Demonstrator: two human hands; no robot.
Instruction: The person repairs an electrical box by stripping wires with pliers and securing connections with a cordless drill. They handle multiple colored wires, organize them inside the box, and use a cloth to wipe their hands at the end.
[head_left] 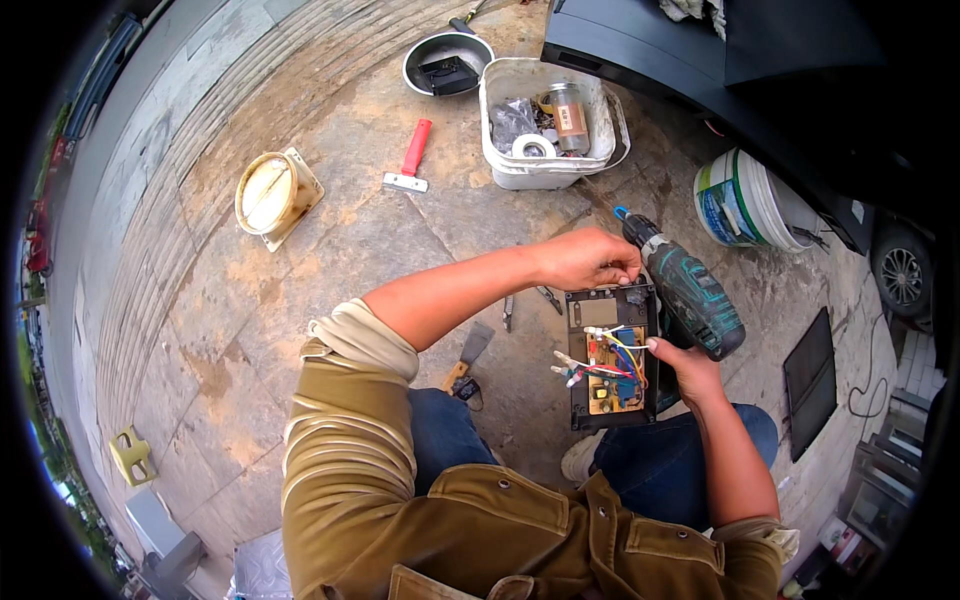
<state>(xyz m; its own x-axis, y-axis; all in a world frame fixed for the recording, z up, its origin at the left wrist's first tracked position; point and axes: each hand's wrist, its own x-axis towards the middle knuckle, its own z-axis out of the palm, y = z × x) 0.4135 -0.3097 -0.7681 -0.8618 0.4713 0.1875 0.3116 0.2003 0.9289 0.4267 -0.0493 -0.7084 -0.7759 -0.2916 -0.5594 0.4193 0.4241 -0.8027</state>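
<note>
A black plastic housing (580, 400) is held in front of me, with a circuit board (605, 403) and bundled coloured wires (625, 352) inside. Several loose wire ends with pale connectors stick out over its left side. My right hand (690, 372) grips the housing's right edge, thumb on the rim and the other fingers hidden beneath. At the far right corner of the housing, my left hand (598, 260) is closed in a pinch; whatever lies between its fingertips is too small to make out. A green and black cordless drill (690, 290) lies just beyond, to the right.
On the stone floor are a red-handled scraper (416, 150), a putty knife (476, 345) and a beige round container (268, 196). Farther off stand a pan (418, 62), a white bucket of odds and ends (540, 178) and a round bucket (735, 205). A dark flat panel (810, 385) lies right.
</note>
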